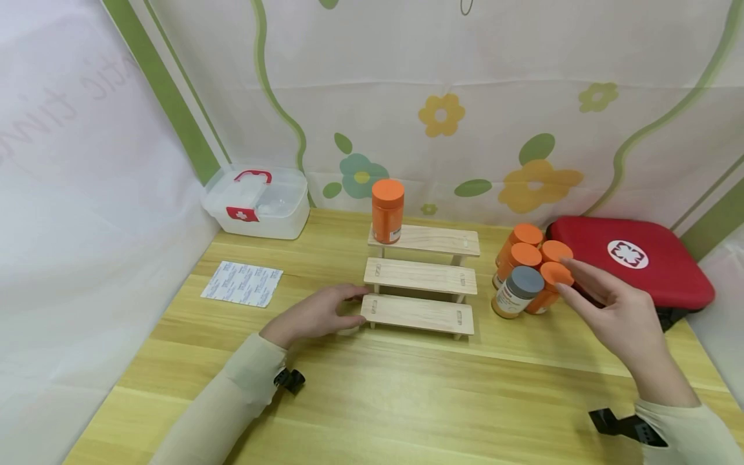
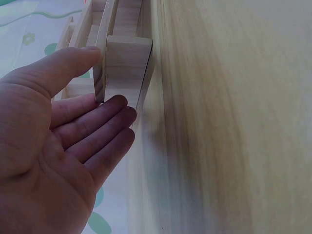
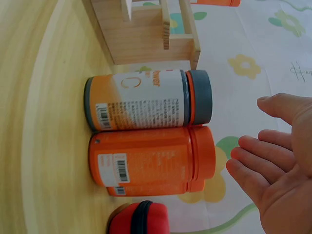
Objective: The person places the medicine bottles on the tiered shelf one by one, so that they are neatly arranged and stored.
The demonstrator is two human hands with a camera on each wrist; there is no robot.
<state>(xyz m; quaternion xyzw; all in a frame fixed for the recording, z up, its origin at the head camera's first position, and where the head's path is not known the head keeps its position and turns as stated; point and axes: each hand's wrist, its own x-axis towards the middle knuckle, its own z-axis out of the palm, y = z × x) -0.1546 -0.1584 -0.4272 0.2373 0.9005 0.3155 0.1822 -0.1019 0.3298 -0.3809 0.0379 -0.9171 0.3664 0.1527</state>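
A three-step wooden rack (image 1: 418, 312) stands mid-table. My left hand (image 1: 316, 313) holds the left end of its lowest step between thumb and fingers, seen close up in the left wrist view. One orange bottle (image 1: 387, 213) stands upright on the top step, at its left end. To the rack's right, several orange-lidded bottles (image 1: 516, 258) cluster with a grey-lidded vitamin C bottle (image 1: 516, 294), all upright. Beside the front orange lids hovers my right hand (image 1: 619, 313), thumb and fingers spread. The right wrist view shows a gap between this hand (image 3: 278, 161) and the lids.
A red first-aid case (image 1: 630, 258) lies behind and right of the bottles. At the back left is a clear white box (image 1: 261, 206) with red latches. A blister pack (image 1: 243, 284) lies left of the rack. A printed cloth backdrop (image 1: 372, 84) borders the table.
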